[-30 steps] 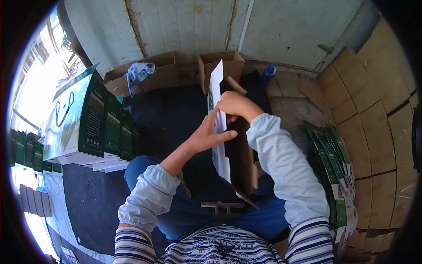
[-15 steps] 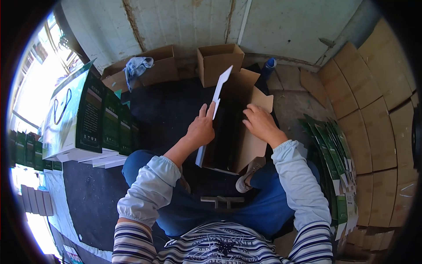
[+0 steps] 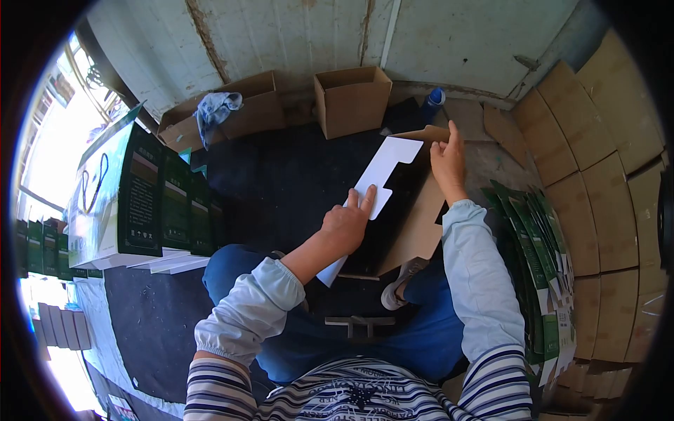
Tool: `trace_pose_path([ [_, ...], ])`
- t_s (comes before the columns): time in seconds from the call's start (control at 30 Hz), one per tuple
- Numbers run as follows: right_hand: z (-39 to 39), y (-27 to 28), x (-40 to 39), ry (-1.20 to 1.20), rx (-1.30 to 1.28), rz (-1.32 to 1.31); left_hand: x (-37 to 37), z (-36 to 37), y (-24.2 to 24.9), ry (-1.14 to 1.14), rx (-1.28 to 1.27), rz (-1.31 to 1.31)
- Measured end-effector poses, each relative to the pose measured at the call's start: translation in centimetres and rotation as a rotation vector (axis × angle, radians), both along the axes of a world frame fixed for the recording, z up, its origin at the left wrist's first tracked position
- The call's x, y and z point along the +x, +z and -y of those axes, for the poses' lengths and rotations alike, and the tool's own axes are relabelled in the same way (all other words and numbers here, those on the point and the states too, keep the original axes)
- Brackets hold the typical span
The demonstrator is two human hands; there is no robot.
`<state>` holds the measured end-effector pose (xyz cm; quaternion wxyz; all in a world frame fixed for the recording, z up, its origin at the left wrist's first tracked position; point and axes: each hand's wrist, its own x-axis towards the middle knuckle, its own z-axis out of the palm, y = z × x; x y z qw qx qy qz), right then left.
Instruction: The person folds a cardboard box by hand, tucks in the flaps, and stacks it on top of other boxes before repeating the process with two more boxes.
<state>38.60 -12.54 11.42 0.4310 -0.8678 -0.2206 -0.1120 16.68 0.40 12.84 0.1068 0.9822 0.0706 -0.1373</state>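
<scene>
Between my knees stands an open cardboard box [image 3: 414, 228], tilted, with a brown inner face on the right and a dark inside. Along its left side a white panel [image 3: 385, 161] with cut-out tabs leans over the opening. My left hand [image 3: 344, 228] grips this panel, two fingers lying on its white face and the thumb hidden. At the far right corner, my right hand [image 3: 448, 163] holds the brown edge between thumb and fingers, the index finger pointing up.
Green printed boxes [image 3: 144, 196] stand at the left; flattened green cartons [image 3: 526, 238] lean at the right. Brown boxes [image 3: 597, 203] are stacked along the right wall. At the back are an open brown box [image 3: 354, 112], a cloth [image 3: 216, 112] and a blue bottle [image 3: 435, 99].
The white panel has tipped right, showing its broad face. My left hand has moved right and slightly down with it. My right hand has gone up and right to the far corner.
</scene>
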Motion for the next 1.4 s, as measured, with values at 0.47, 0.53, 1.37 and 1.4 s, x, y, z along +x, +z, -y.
trace_pose_path([
  [0.47, -1.4, -1.6, -5.3, 0.217, -0.461, 0.222, 0.0, -1.0, -2.6, 0.082, 0.005, -0.059],
  [0.53, -1.5, -2.2, -5.4, 0.311, -0.710, 0.288, 0.1, -0.9, -2.8, 0.102, 0.020, -0.060],
  [1.37, 5.4, 2.3, -22.8, 1.082, -0.747, 0.016, -1.0, -0.1, -5.4, 0.142, -0.043, 0.222],
  [1.4, 5.3, 2.0, -22.0, 1.031, -0.719, -0.059, -1.0, -0.5, -5.2, 0.165, -0.096, 0.216],
])
